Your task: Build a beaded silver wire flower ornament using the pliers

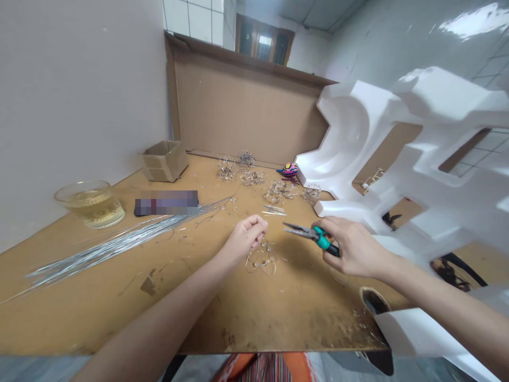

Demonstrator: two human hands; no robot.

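Observation:
My left hand (pixel 245 239) is pinched closed at the middle of the tan board table (pixel 222 323), and a looped silver wire piece (pixel 261 261) rises from just under its fingertips. My right hand (pixel 353 246) grips needle-nose pliers (pixel 314 234) with teal handles, their steel jaws pointing left toward the left hand and apart from the wire. A bundle of long straight silver wires (pixel 119 245) lies further left on the table. Several wire flower shapes (pixel 252 176) sit beyond my hands, and short wire scraps are scattered around them.
White polystyrene packing foam (pixel 397 159) bulks along the right side. A cardboard panel (pixel 246 106) stands at the back, beside a small cardboard box (pixel 165 161). A glass bowl of yellowish liquid (pixel 90 204), a blurred dark flat object (pixel 166 203) and a colourful ball (pixel 290 170) rest on the table.

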